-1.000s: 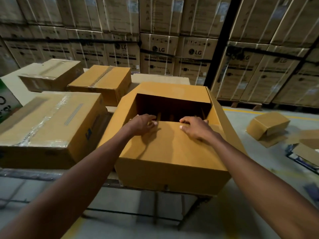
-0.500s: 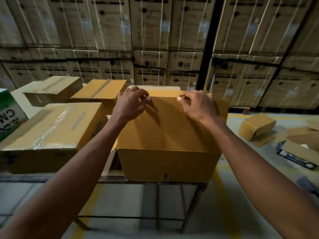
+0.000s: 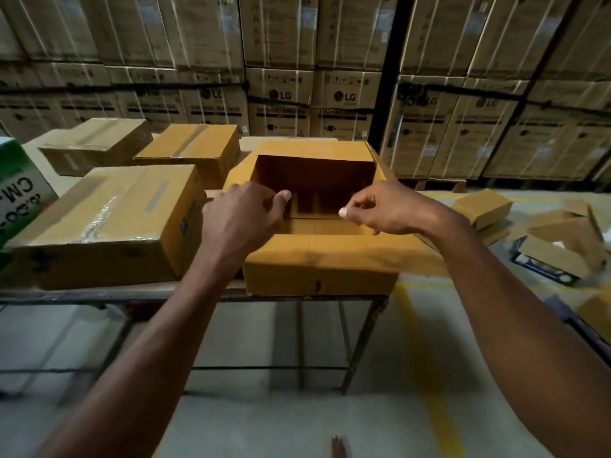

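Starting at the left, a green-and-white printed carton (image 3: pixel 15 190) stands at the table's end. Beside it, a large brown cardboard box sealed with clear tape (image 3: pixel 105 223) sits on the metal-framed table (image 3: pixel 132 295), with two smaller taped brown boxes (image 3: pixel 190 150) behind it. These look finished, so I judge the packing work partly done.

Next comes the left hand (image 3: pixel 243 218), its fingers curled down at the left end of the near flap (image 3: pixel 317 228). The fingertips are hidden behind the back of the hand, so I cannot tell whether it grips the flap. The thumb sticks out toward the opening.

The open yellow-brown corrugated cardboard box (image 3: pixel 317 276) stands at the table's right end, at the front edge, just beside the large sealed one. Its near flap lies folded inward over the front part of the opening, while the far, left and right flaps splay outward. The inside is dark. Upright strips like dividers show, but any contents cannot be made out.

The right hand (image 3: pixel 388 209) is at the flap's right part, thumb and forefinger drawn together and pinching its free edge, as far as shows. No tape is on this box. In my judgement closing has barely begun: three flaps to fold, then sealing.

Farther right, a small brown box (image 3: pixel 481 204) and loose flattened cardboard pieces (image 3: pixel 558 239) lie on the grey floor.
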`<state>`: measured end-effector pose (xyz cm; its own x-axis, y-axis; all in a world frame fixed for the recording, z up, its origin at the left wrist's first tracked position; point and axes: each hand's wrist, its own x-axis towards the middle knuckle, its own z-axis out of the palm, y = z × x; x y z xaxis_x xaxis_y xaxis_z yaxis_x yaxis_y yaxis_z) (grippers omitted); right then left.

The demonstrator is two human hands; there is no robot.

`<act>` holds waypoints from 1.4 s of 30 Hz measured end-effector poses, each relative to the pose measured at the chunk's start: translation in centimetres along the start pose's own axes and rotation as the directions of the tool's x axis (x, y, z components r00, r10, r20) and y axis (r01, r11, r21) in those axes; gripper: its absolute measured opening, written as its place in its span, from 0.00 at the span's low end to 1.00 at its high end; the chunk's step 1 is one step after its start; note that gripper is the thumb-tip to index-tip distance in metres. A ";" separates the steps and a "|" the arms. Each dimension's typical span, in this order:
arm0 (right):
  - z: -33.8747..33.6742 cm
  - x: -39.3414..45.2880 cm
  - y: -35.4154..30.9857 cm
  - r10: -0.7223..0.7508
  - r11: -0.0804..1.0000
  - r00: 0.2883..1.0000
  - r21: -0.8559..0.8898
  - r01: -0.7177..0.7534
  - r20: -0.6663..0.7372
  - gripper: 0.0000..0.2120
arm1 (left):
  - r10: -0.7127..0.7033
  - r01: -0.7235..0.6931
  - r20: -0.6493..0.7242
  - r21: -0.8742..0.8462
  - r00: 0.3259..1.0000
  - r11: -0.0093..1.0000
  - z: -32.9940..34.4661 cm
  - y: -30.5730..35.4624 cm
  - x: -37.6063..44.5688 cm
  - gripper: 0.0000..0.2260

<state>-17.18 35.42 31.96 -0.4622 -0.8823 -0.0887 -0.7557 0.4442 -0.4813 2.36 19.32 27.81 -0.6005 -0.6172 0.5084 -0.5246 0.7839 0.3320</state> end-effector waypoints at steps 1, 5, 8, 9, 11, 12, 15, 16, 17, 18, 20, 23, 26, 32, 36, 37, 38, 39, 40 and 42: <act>0.7 -0.1 0.0 0.001 1.000 0.999 -0.016 -0.001 0.045 0.13 | 0.005 -0.005 0.052 0.001 0.999 1.000 0.5 0.2 -0.6 0.22; 4.9 1.6 1.5 0.005 0.984 0.978 -0.178 0.033 0.208 0.19 | 0.082 -0.055 0.359 -0.085 0.930 0.995 4.4 -0.5 -1.8 0.06; 8.4 3.0 3.7 0.074 0.985 0.962 -0.170 -0.029 0.264 0.20 | 0.085 0.006 0.563 -0.159 0.822 0.987 8.3 -1.7 -2.4 0.06; 9.5 3.3 4.4 0.088 0.987 0.956 -0.154 -0.046 0.279 0.20 | 0.086 0.017 0.598 -0.163 0.797 0.986 9.5 -2.0 -2.7 0.07; 11.3 3.6 5.4 0.112 0.989 0.952 -0.125 -0.079 0.284 0.21 | 0.079 0.023 0.644 -0.148 0.761 0.989 11.5 -2.7 -3.4 0.09; 11.9 3.8 5.8 0.117 0.989 0.956 -0.118 -0.087 0.268 0.22 | 0.071 0.034 0.653 -0.147 0.754 0.989 12.2 -3.1 -3.7 0.11; 12.9 4.5 6.6 0.114 0.987 0.971 -0.137 -0.087 0.212 0.25 | 0.056 0.081 0.637 -0.184 0.769 0.980 13.3 -3.7 -4.2 0.18; 13.1 4.7 6.9 0.117 0.986 0.972 -0.139 -0.090 0.204 0.26 | 0.057 0.080 0.621 -0.190 0.781 0.978 13.6 -3.8 -4.2 0.19; 13.2 4.9 7.1 0.119 0.987 0.973 -0.128 -0.095 0.196 0.26 | 0.054 0.081 0.611 -0.191 0.790 0.978 13.8 -3.9 -4.1 0.20; 13.2 5.1 7.2 0.119 0.989 0.976 -0.110 -0.100 0.185 0.26 | 0.048 0.088 0.607 -0.192 0.793 0.977 14.0 -4.1 -3.9 0.20; 13.1 5.7 7.3 0.107 0.992 0.982 -0.085 -0.094 0.153 0.24 | 0.051 0.089 0.607 -0.197 0.793 0.976 14.2 -4.2 -3.2 0.18; 12.3 6.7 6.9 0.045 0.997 0.997 -0.061 -0.041 0.065 0.17 | 0.127 -0.035 0.495 -0.191 0.860 0.981 13.8 -3.0 -1.7 0.13; 10.6 8.0 6.5 -0.043 0.998 0.997 -0.039 0.041 -0.066 0.13 | 0.215 -0.141 0.303 -0.250 0.928 0.958 14.0 -0.9 0.6 0.11; 7.3 13.4 8.2 -0.054 0.998 0.987 -0.018 0.052 -0.151 0.14 | 0.190 -0.132 0.257 -0.225 0.948 0.965 17.1 0.1 6.8 0.13; 6.6 18.7 11.0 0.002 0.999 0.998 -0.053 -0.005 -0.064 0.18 | 0.117 -0.069 0.334 -0.153 0.935 0.986 19.9 -0.8 11.5 0.15; 6.5 20.1 11.7 0.014 0.998 0.999 -0.059 -0.016 -0.045 0.21 | 0.101 -0.056 0.360 -0.134 0.928 0.989 20.7 -1.2 12.7 0.16; 6.3 21.5 12.4 0.021 0.997 1.000 -0.067 -0.023 -0.022 0.26 | 0.085 -0.044 0.383 -0.115 0.920 0.992 21.4 -1.5 13.8 0.17; 6.1 22.9 13.0 0.026 0.997 1.000 -0.072 -0.026 0.006 0.30 | 0.071 -0.037 0.408 -0.089 0.910 0.995 22.3 -1.8 15.0 0.18; 5.9 24.2 13.6 0.035 0.997 0.999 -0.073 -0.032 0.034 0.34 | 0.057 -0.035 0.434 -0.060 0.899 0.998 23.0 -2.0 16.1 0.20; 5.6 27.0 14.7 0.061 0.996 0.995 -0.064 -0.056 0.077 0.38 | 0.018 -0.016 0.487 -0.009 0.873 1.000 24.4 -2.6 18.2 0.23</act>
<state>-38.13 17.27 17.63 -0.4702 -0.8630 -0.1850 -0.7568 0.5020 -0.4186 -21.93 4.41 16.77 -0.8279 -0.5574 0.0626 -0.5096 0.7941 0.3313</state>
